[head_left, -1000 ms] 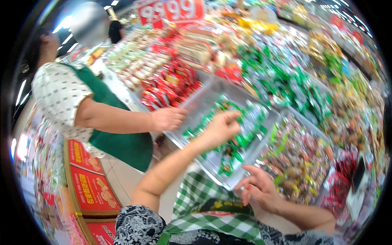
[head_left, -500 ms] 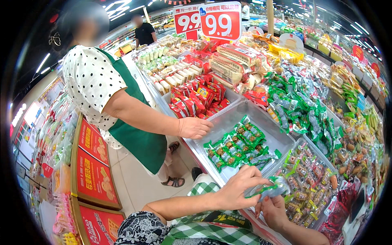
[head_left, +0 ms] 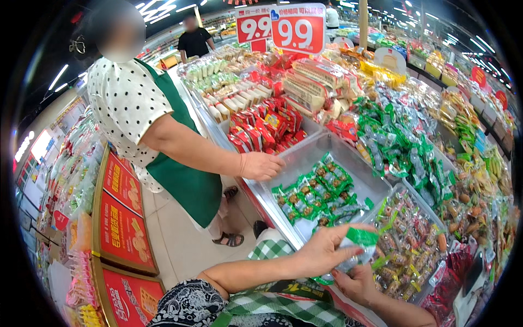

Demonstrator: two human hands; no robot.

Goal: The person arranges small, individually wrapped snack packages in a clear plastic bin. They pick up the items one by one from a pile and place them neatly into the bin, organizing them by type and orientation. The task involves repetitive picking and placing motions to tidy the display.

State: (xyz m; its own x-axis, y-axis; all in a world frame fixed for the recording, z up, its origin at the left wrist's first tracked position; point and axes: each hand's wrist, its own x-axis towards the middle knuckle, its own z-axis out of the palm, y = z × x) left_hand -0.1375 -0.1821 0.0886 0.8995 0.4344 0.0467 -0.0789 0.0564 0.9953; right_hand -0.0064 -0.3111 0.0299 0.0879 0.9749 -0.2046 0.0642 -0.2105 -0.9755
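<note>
Left hand: pinching a green-and-clear packet
Right hand: below it, apparently gripping its lower end
Packet: between both hands, near the grey tray
Tray: green-wrapped snacks lying in rows

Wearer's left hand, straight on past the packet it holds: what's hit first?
Likely the small wrapped snacks to the right: the left hand points that way past its packet. Depth unclear; it may pass above them.
</note>
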